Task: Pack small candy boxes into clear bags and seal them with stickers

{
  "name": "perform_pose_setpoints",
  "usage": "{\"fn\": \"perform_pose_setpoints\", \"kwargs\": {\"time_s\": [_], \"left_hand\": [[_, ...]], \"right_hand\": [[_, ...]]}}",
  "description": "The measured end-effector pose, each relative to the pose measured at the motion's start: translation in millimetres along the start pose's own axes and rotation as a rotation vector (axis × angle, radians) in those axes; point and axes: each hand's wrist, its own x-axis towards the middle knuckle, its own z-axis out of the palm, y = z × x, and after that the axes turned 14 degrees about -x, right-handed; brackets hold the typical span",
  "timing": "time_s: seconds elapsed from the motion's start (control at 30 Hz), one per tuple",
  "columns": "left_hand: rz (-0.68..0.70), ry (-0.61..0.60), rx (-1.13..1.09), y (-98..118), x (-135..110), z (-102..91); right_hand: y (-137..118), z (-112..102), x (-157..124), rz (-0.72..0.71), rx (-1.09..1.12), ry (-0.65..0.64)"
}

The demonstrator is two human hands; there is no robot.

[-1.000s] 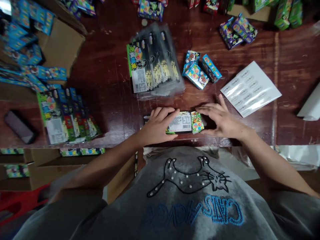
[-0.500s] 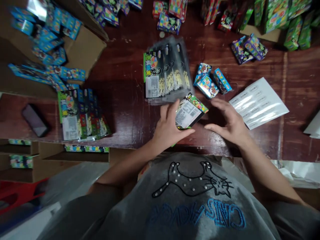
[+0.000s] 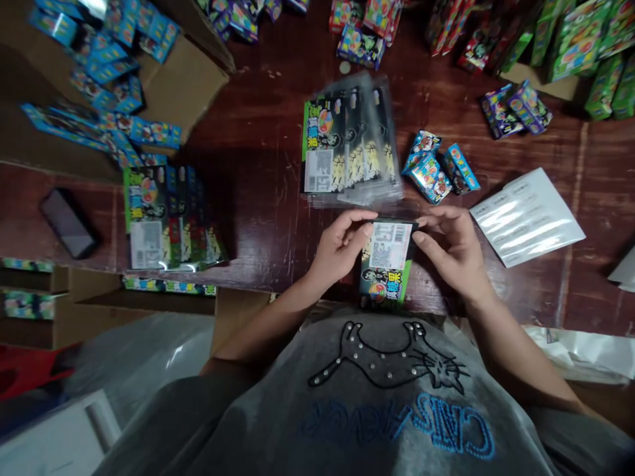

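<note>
Between my two hands is a black and green candy packet (image 3: 385,264) with a white label, its printing upside down to me. My left hand (image 3: 342,248) pinches its far left corner between thumb and fingers. At the far right corner, my right hand (image 3: 451,248) grips the packet the same way. Just beyond lies a fanned stack of clear-sleeved black packets (image 3: 347,145). Several small blue candy boxes (image 3: 431,177) rest to the right of that stack. A sheet of oval stickers (image 3: 528,218) lies beyond my right hand.
A cardboard box (image 3: 173,86) of blue boxes stands at the far left. Filled packets (image 3: 169,218) overlap near a phone (image 3: 68,223). Purple boxes (image 3: 516,109), red boxes (image 3: 381,16) and green boxes (image 3: 580,33) lie along the far side. Open cartons (image 3: 143,304) sit below the table edge.
The packet has turned from tilted to nearly straight, label end away from me. My right hand, apart from it before, has closed on its corner. The view has shifted slightly.
</note>
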Motion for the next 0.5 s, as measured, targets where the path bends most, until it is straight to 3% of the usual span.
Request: {"fn": "perform_pose_setpoints", "kwargs": {"time_s": [0.13,0.3,0.5], "left_hand": [[-0.057,0.069,-0.093,2.9,10.0,1.1],[-0.073,0.116,-0.205,-2.9,19.7,7.3],[-0.146,-0.135,-0.058,9.2,25.5,-0.6]], "right_hand": [[-7.1,18.6,-11.5,0.092,0.027,0.162],[-8.3,12.7,-9.0,0.058,-0.069,0.109],[-5.3,-0.1,-9.6,-0.004,-0.011,0.037]]}}
